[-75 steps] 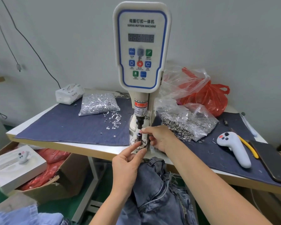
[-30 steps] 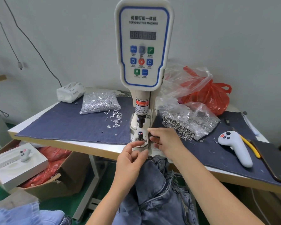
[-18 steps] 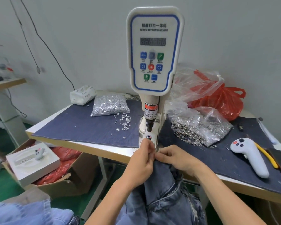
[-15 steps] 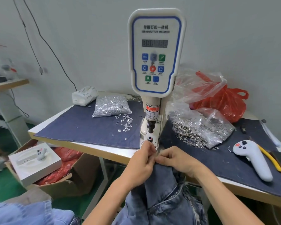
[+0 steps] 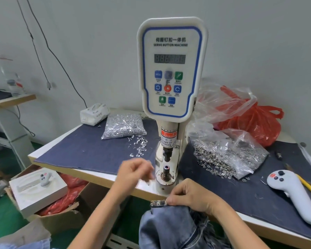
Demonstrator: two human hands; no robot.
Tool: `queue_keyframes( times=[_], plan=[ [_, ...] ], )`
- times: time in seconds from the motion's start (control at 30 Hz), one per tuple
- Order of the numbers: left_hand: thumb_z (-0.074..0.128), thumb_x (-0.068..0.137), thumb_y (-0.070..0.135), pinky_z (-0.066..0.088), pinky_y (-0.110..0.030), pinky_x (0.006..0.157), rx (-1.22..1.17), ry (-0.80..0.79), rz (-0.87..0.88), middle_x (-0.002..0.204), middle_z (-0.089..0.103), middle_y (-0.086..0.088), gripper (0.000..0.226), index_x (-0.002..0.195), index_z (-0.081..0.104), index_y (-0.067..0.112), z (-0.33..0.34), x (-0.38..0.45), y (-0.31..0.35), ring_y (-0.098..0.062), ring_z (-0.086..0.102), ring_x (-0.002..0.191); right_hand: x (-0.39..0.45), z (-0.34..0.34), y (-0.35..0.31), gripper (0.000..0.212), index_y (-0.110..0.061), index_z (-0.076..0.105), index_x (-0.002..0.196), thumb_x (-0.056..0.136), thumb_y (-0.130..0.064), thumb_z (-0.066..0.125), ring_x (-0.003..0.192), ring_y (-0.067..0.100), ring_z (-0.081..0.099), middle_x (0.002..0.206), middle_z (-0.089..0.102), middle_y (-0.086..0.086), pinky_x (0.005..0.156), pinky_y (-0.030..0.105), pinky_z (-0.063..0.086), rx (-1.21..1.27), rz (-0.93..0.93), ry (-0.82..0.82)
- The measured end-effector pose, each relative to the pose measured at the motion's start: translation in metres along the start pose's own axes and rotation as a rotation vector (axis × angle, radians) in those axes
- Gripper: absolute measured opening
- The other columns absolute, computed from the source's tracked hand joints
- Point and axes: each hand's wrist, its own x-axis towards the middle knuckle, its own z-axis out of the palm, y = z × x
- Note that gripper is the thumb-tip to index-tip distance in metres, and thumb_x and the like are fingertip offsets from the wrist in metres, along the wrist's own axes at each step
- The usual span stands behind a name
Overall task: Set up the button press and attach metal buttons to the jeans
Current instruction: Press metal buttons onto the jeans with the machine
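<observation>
The white servo button machine [image 5: 171, 69] stands at the table's front edge, with its punch above the lower die [image 5: 166, 170]. My right hand [image 5: 188, 194] pinches the waistband of the blue jeans [image 5: 169, 229] just below the die; the waistband tip sticks out to the left of my fingers. My left hand [image 5: 134, 174] is blurred, raised left of the die, its fingers loosely curled; I cannot tell whether it holds anything. A bag of silver tacks [image 5: 123, 125] lies on the left with loose tacks [image 5: 139, 146] beside it. A bag of metal buttons [image 5: 228, 155] lies on the right.
Dark denim cloth [image 5: 90, 150] covers the table. A white handheld controller [image 5: 291, 193] and a yellow-handled tool [image 5: 309, 187] lie at the right. Red plastic bags [image 5: 255, 119] sit behind the buttons. A tissue pack [image 5: 93, 114] lies at the back left. A cardboard box with a white tray [image 5: 38, 187] stands below left.
My left hand has let go of the waistband and moved up and left, toward the loose tacks. My right hand still holds the jeans, now slightly lower and right of the die.
</observation>
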Motion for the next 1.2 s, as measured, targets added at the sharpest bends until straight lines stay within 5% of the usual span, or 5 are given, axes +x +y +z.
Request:
queue_keyframes(
  times=[0.1, 0.2, 0.33, 1.03, 1.2],
  plan=[
    [0.056, 0.093, 0.015, 0.052, -0.035, 0.075, 0.39, 0.443, -0.053, 0.067, 0.07, 0.001, 0.021, 0.076, 0.069, 0.013, -0.025, 0.049, -0.014, -0.014, 0.063, 0.068, 0.0, 0.001, 0.002, 0.019, -0.013, 0.072, 0.065, 0.08, -0.025, 0.071, 0.058, 0.01, 0.043, 0.059, 0.053, 0.002, 0.056, 0.02, 0.033, 0.036, 0.003, 0.025],
    [0.053, 0.091, 0.005, 0.048, -0.03, 0.085, 0.742, 0.272, -0.152, 0.098, 0.071, -0.006, 0.021, 0.097, 0.071, 0.012, -0.035, 0.086, -0.031, -0.02, 0.063, 0.09, 0.001, 0.001, 0.003, 0.02, -0.013, 0.073, 0.065, 0.079, -0.027, 0.071, 0.058, 0.011, 0.043, 0.059, 0.053, 0.002, 0.056, 0.021, 0.033, 0.051, 0.009, 0.034],
    [0.051, 0.088, -0.004, 0.049, -0.035, 0.088, 0.938, 0.018, -0.125, 0.109, 0.065, -0.007, 0.032, 0.105, 0.071, 0.014, -0.034, 0.102, -0.046, -0.023, 0.062, 0.098, 0.001, 0.001, 0.004, 0.018, -0.021, 0.072, 0.062, 0.077, -0.032, 0.071, 0.059, 0.009, 0.043, 0.059, 0.053, 0.001, 0.056, 0.02, 0.033, 0.067, 0.014, 0.034],
    [0.056, 0.092, 0.008, 0.043, -0.033, 0.082, 1.047, -0.038, -0.134, 0.11, 0.06, -0.007, 0.012, 0.095, 0.066, 0.013, -0.042, 0.109, -0.05, -0.025, 0.055, 0.102, 0.0, 0.001, 0.003, 0.02, -0.02, 0.07, 0.062, 0.08, -0.029, 0.071, 0.059, 0.004, 0.048, 0.058, 0.056, -0.006, 0.058, 0.016, 0.038, 0.099, 0.035, 0.042],
    [0.057, 0.088, 0.003, 0.047, -0.032, 0.077, 0.831, 0.139, -0.134, 0.098, 0.067, -0.009, 0.012, 0.086, 0.066, 0.011, -0.045, 0.104, -0.048, -0.023, 0.061, 0.086, 0.0, 0.001, 0.002, 0.022, -0.021, 0.069, 0.06, 0.081, -0.026, 0.071, 0.057, 0.0, 0.05, 0.055, 0.057, -0.011, 0.057, 0.013, 0.039, 0.111, 0.043, 0.039]
  ],
)
